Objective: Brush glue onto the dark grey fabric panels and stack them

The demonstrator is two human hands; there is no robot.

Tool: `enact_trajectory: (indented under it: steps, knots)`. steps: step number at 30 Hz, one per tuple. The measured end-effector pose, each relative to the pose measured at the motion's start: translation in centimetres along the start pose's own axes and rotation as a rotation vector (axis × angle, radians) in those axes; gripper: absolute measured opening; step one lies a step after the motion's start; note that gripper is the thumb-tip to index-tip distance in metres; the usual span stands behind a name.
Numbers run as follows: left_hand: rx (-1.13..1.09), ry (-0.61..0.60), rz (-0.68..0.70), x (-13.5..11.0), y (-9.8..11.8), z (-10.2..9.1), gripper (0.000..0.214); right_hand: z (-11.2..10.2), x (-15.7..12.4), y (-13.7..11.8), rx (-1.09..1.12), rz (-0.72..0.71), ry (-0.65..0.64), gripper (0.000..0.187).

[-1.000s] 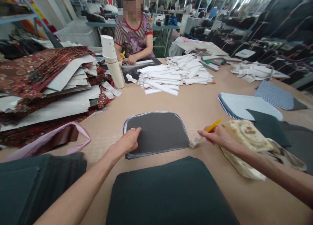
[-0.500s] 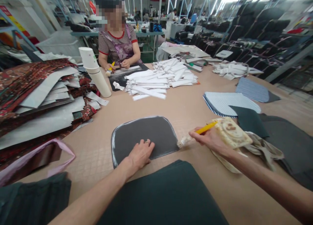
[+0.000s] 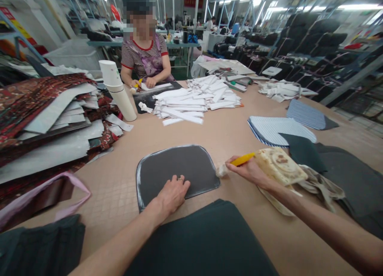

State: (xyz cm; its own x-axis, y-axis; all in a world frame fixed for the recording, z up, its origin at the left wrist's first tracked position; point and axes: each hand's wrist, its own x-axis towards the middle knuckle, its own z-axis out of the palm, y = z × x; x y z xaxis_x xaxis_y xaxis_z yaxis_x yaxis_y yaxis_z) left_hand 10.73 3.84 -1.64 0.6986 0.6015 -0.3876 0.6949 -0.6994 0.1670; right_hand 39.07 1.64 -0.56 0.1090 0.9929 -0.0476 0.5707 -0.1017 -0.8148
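Note:
A dark grey rounded panel (image 3: 173, 164) lies flat on the brown table, with a whitish smear along its edges. My left hand (image 3: 173, 193) rests on the panel's near side, fingers spread and pressing down; a ring shows on one finger. In my right hand (image 3: 247, 170) is a glue brush (image 3: 243, 159) with a yellow handle, its pale bristles touching the panel's right edge. Just beyond that hand sits a yellowish, stained block-like container (image 3: 279, 164) with cloth beside it. Dark green fabric (image 3: 197, 240) lies nearest me, below the panel.
Stacked patterned sheets (image 3: 54, 120) fill the left side. White paper cups (image 3: 115, 88) stand by them. Across the table a co-worker (image 3: 146, 60) handles a brush beside a pile of white strips (image 3: 197, 98). Striped pieces (image 3: 278, 128) lie at right.
My right hand and the brush have shifted slightly left and up along the panel's right edge. My left hand stays on the panel. The co-worker's hands have moved down onto a white strip.

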Motion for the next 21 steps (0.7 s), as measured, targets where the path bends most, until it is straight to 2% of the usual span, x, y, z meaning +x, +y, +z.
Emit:
enact_trajectory:
  steps: [3, 7, 10, 12, 14, 17, 21]
  knots:
    - [-0.030, 0.009, -0.022, -0.4, 0.6, -0.2, 0.033, -0.2, -1.0, -0.9, -0.017, 0.000, -0.007, 0.024]
    - [-0.113, 0.056, -0.063, -0.8, 1.0, -0.4, 0.041, -2.3, -2.5, -2.5, -0.031, 0.023, 0.053, 0.032]
    - [-0.209, 0.167, -0.085, -1.2, -0.1, -0.8, 0.030, -4.0, -3.5, -3.6, 0.051, 0.006, 0.012, 0.044]
    - [-0.272, 0.274, -0.099, -1.7, -1.5, -1.7, 0.022, -4.6, -4.0, -3.9, 0.084, -0.061, -0.001, 0.046]
    - [-0.316, 0.397, -0.115, -2.5, -3.1, -3.5, 0.017, -4.8, -4.1, -4.0, 0.049, -0.139, 0.027, 0.044]
    - [-0.340, 0.571, -0.138, -4.4, -4.7, -7.7, 0.013, -4.6, -4.0, -4.5, -0.075, -0.227, 0.128, 0.041]
    - [-0.454, 0.851, -0.153, -9.0, -4.3, -14.2, 0.009, -4.6, -4.5, -6.6, -0.178, -0.296, 0.196, 0.049]
